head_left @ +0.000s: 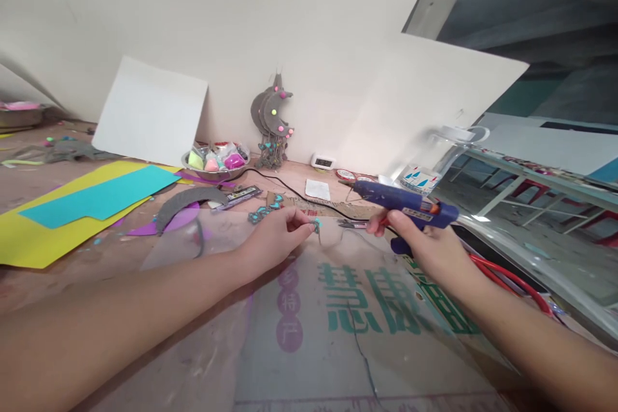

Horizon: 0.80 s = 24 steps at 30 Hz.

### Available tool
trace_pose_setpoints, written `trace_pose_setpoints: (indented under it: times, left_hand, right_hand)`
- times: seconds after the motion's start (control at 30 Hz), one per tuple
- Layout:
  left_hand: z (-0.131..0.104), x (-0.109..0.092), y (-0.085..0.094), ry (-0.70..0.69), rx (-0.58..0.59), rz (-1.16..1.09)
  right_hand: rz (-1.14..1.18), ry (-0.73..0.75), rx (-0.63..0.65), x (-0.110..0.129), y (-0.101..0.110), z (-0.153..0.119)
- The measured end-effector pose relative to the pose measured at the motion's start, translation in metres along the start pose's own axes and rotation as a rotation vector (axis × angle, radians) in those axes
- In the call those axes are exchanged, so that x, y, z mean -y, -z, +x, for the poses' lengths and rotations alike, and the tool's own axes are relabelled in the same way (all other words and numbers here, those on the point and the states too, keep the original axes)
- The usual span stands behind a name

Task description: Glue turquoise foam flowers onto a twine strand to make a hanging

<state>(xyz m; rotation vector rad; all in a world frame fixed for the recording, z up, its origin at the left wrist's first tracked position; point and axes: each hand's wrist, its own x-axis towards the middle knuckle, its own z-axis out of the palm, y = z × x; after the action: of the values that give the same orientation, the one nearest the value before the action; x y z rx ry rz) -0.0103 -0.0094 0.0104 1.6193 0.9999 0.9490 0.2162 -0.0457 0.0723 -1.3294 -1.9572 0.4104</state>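
My right hand (427, 244) is wrapped round the handle of a blue hot glue gun (396, 198), its nozzle pointing left above the table. Between the thumb and fingers of my left hand (282, 235) is a small teal-and-grey piece (317, 225). A thin thread seems to trail from it. Just behind that hand lie similar teal-and-grey pieces (261, 211). Both hands are over a translucent plastic sheet (309, 367) printed with green characters. Near the glue gun's handle rests a pair of dark-tipped pliers or scissors (352, 224), partly hidden.
A grey moon ornament (271, 112) hangs against the white wall. A metal bowl (216, 174) holds bagged coloured clay. Yellow (43, 238) and blue sheets (101, 196) lie left. At right stand a clear plastic jug (441, 158) and red-handled tool (516, 277). A black cord (290, 190) crosses behind.
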Motion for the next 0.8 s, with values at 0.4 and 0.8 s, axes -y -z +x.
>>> trace_pose_setpoints:
  times: [0.4,0.8]
  left_hand:
    - [0.003,0.000,-0.001,-0.005,-0.011,0.061]
    - [0.002,-0.004,-0.001,0.037,-0.010,0.075]
  right_hand:
    - [-0.308,-0.191,0.016,-0.063,-0.004,0.113]
    - [-0.290,-0.194,0.134,-0.125,-0.020,0.119]
